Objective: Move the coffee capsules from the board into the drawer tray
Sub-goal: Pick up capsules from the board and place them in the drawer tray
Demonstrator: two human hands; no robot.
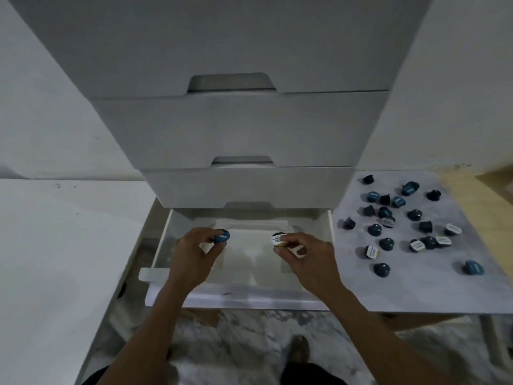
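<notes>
While the left hand (194, 247) pinches one blue-lidded capsule (221, 236) and the right hand (304, 250) pinches one white-lidded capsule (278, 239) over the open drawer's tray (244, 262), roughly twenty-four capsules (386, 243) lie scattered on the board (416, 290) at right.

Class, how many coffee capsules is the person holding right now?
2. A blue-lidded capsule is in the left hand, and a white-lidded capsule is in the right hand. Both are above the drawer tray. Others could be hidden in the palms.
</notes>
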